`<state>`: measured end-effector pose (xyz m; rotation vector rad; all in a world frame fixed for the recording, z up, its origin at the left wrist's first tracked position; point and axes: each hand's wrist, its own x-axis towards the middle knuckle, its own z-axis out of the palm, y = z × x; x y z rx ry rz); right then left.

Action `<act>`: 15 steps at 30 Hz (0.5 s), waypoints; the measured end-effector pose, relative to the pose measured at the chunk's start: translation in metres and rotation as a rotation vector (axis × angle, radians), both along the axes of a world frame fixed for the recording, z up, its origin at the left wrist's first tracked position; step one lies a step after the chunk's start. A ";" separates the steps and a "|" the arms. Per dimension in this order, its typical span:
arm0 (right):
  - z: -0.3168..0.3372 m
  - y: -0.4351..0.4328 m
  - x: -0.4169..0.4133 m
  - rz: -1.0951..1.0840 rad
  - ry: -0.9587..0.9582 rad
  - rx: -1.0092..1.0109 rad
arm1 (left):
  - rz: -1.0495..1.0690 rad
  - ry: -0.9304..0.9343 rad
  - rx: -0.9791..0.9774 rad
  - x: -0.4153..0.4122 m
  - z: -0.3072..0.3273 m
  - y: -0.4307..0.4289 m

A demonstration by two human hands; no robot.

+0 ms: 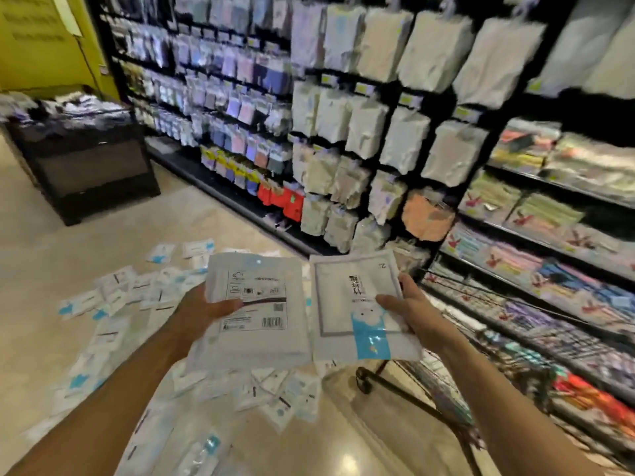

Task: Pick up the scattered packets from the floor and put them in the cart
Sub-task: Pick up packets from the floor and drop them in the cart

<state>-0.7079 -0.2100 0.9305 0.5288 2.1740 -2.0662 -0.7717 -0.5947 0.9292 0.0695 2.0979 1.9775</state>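
Head view: left hand [202, 314] grips a white packet [261, 324]; right hand [412, 314] pinches a blue-marked packet [354, 297], their edges nearly touching. Scattered packets [113, 297] lie at 8 o'clock, the cart [508, 341] at 4, bare floor [44, 255] at 10.

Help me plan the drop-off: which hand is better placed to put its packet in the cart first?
Right, probably. The right hand grips the blue-marked packet on the side of the cart, low right; the left hand and its barcode packet are farther from it, above the floor packets.
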 end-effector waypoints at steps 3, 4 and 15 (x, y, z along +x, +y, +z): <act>0.010 0.063 0.046 -0.134 0.015 -0.017 | -0.142 -0.006 -0.017 -0.013 0.010 0.076; 0.012 0.084 0.060 -0.177 0.025 -0.027 | -0.175 -0.005 -0.017 -0.016 0.014 0.102; -0.003 0.278 0.181 -0.541 0.024 -0.043 | -0.482 -0.055 -0.049 -0.014 0.005 0.359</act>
